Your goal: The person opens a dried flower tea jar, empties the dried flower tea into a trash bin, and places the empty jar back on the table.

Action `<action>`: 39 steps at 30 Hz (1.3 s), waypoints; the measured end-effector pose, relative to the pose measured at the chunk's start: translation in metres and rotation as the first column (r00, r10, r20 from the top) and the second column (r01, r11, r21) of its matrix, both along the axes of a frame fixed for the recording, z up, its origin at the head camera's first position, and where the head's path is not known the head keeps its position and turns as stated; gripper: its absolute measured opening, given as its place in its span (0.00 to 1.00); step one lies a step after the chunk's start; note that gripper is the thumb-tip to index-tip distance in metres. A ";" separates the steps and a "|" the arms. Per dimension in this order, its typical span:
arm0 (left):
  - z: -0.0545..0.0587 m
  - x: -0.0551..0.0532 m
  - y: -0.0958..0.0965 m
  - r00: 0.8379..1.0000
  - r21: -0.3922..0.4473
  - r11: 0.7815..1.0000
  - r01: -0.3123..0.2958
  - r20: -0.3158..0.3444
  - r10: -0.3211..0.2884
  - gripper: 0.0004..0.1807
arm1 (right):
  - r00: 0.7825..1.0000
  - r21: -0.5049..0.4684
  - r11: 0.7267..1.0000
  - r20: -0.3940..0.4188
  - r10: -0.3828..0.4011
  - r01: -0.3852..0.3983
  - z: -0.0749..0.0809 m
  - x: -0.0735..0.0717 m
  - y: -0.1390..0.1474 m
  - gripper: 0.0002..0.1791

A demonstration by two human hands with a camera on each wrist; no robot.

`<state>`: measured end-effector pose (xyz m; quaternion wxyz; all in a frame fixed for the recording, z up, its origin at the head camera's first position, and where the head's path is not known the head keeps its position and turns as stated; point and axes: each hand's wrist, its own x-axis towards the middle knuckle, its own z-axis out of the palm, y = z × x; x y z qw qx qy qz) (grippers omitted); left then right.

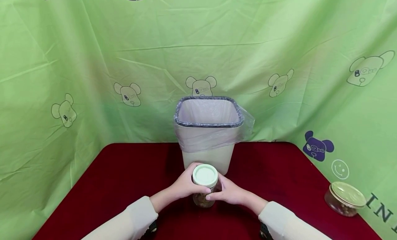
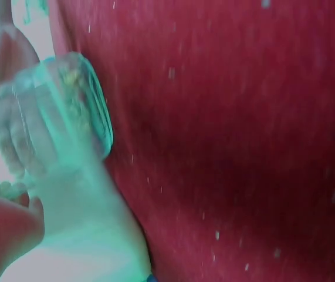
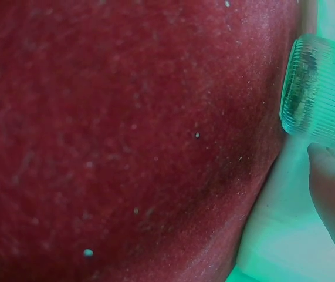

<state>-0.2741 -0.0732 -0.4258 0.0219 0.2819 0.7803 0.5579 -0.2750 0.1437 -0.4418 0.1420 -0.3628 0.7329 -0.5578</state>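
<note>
jar (image 1: 201, 200) sits between left hand (image 1: 186, 182) and right hand (image 1: 231, 191), neither clearly nearer; left curls round it just under the pale lid (image 1: 205, 175), right grips slightly lower. long axis roughly upright, base below the grip; bin (image 1: 207, 158) just beyond.

Clear jar (image 1: 202, 200), pale-green lid (image 1: 205, 175) on

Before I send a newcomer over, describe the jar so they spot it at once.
On the dark red table, find the pale, bag-lined bin at the back. Just in front of it, held between the left hand and right hand, is a clear jar with a pale green lid. Unlike the squat container at the right edge, it is slim and held.
</note>
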 end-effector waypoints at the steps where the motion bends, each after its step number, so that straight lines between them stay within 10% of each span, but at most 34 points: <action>1: -0.001 0.002 0.002 1.000 0.002 1.000 -0.023 -0.012 0.023 0.41 | 1.000 0.001 1.000 0.000 -0.002 0.002 0.000 0.000 0.000 0.42; 16: -0.005 0.030 0.026 0.929 0.050 0.934 -0.353 -0.101 0.356 0.45 | 1.000 0.005 1.000 -0.005 -0.017 0.017 0.002 0.001 -0.002 0.43; 24: -0.004 0.033 0.027 0.922 0.043 0.929 -0.368 -0.112 0.370 0.46 | 1.000 0.001 1.000 -0.004 -0.011 0.011 0.001 0.002 -0.002 0.43; 39: -0.003 0.031 0.016 0.957 0.039 0.959 -0.281 -0.069 0.283 0.47 | 1.000 -0.004 1.000 -0.014 0.003 -0.003 -0.001 0.001 0.000 0.41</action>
